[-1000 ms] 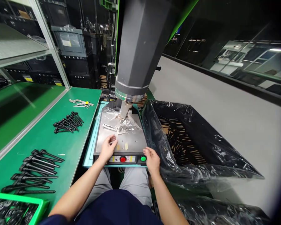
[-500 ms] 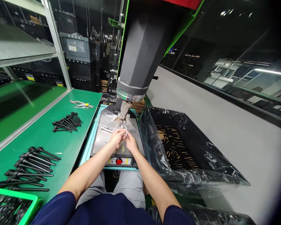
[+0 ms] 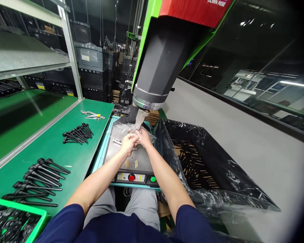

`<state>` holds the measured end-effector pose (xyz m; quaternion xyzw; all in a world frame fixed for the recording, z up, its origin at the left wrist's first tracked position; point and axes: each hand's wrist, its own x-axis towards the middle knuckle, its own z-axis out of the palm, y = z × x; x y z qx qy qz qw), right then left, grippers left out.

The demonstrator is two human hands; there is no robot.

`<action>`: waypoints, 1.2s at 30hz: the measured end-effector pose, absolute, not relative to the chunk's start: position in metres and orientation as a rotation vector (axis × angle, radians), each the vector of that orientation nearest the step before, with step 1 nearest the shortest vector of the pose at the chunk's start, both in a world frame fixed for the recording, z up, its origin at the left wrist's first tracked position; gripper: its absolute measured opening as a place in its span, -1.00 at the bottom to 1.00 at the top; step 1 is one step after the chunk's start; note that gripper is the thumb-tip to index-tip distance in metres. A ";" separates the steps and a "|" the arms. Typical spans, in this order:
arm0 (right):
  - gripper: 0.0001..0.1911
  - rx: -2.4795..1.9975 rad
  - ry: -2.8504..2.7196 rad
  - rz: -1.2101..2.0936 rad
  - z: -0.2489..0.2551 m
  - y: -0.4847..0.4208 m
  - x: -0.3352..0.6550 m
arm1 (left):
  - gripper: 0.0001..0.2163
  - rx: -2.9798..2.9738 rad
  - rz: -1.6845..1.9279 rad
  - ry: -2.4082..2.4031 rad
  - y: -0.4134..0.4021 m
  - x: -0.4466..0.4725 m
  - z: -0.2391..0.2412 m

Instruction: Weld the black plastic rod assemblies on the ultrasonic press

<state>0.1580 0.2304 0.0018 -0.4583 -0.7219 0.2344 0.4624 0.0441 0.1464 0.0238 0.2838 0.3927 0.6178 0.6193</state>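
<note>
Below the metal horn (image 3: 141, 118) of a press-like machine, my two hands work close together at a sheet of clear plastic film (image 3: 125, 128). The fingertips of my left hand (image 3: 128, 143) are pinched on the film. My right hand (image 3: 145, 137) is curled around film at the horn's tip, its fingertips partly hidden. Film spreads over the grey base plate (image 3: 121, 158) on both sides of my hands. A small metal fixture (image 3: 117, 141) sits on the plate left of my left hand. Whatever lies under the film between my hands cannot be made out.
Black screw-like parts (image 3: 44, 172) lie in groups on the green bench at left, near pliers (image 3: 90, 113). A green bin (image 3: 42, 216) holds black pieces. A plastic-lined box (image 3: 212, 158) of black parts stands at right. Red (image 3: 131, 177) and green buttons (image 3: 152, 179) front the machine.
My right hand has moved up and forward, closer to the horn, with its fingers at the film. My left hand stays beside it, pinching. The view has shifted slightly.
</note>
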 end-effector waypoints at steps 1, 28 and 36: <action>-0.68 -1.120 -1.750 0.581 0.004 0.229 0.159 | -0.70 0.648 1.432 0.904 0.148 0.042 0.025; -0.51 -0.843 -1.495 1.361 0.003 0.079 0.124 | -0.87 1.387 1.271 1.162 0.021 -0.012 -0.050; -0.50 -0.952 -1.624 1.511 -0.006 0.075 0.138 | -0.83 0.955 1.538 1.720 0.091 -0.101 -0.061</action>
